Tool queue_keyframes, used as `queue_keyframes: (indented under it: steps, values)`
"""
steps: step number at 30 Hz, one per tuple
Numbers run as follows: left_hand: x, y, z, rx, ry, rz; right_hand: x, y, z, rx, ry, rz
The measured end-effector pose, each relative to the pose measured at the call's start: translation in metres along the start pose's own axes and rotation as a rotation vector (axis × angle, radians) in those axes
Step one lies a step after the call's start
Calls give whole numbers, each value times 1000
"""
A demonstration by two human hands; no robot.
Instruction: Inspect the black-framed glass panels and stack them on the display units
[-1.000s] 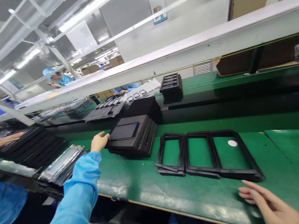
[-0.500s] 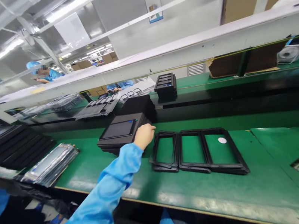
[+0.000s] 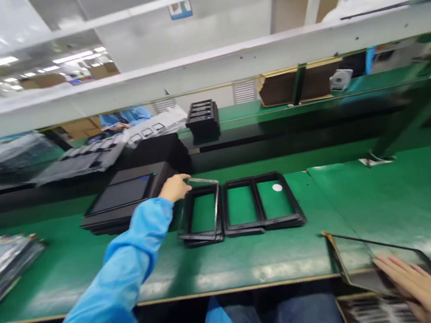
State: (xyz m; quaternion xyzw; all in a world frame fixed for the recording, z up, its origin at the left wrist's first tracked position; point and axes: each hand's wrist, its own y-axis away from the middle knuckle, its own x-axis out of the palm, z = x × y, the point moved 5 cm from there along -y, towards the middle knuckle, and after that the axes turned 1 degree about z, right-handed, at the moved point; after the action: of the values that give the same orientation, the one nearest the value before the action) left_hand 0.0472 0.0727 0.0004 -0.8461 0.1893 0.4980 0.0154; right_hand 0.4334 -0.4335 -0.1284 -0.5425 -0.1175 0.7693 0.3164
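Left hand (image 3: pixel 174 188): fingers pinching far corner of top black frame (image 3: pixel 203 212), lifted off frame stack (image 3: pixel 261 203) beside it. Right hand (image 3: pixel 419 287): spread flat on glass panel (image 3: pixel 362 263), nearer than stack, overhanging green bench (image 3: pixel 256 264) edge.

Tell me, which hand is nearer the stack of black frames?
Left. The left hand touches the stack of black frames at its far corner, lifting the top frame's edge. The right hand is far off at the table's near edge, on a glass panel.
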Motion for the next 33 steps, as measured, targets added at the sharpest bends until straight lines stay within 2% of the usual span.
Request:
queue_keyframes:
  steps: [2, 4, 6, 8, 9, 11, 13, 15, 18, 33]
  values:
    - [-13, 15, -6, 61, 148, 13, -14, -5, 19, -90, 51, 34]
    - [-21, 39, -14, 133, 283, 5, -26, -17, 40, -14, 33, -84]
    - [-20, 71, -26, 217, 491, -1, -29, -31, 62, 154, -105, -244]
    - [-4, 106, -38, 259, 669, 37, -17, -41, 85, 350, -382, -331]
    - [9, 123, -45, 263, 727, 68, -6, -45, 96, 449, -541, -305]
    - [40, 150, -56, 264, 842, 151, 21, -49, 122, 617, -835, -173]
    - [67, 167, -63, 269, 940, 186, 43, -48, 147, 742, -1038, -29]
    - [85, 177, -66, 277, 1002, 179, 56, -46, 166, 813, -1146, 57]
    - [97, 185, -66, 297, 1052, 146, 65, -43, 180, 849, -1200, 80]
    - [110, 195, -62, 341, 1165, 124, 70, -40, 183, 836, -1255, 154]
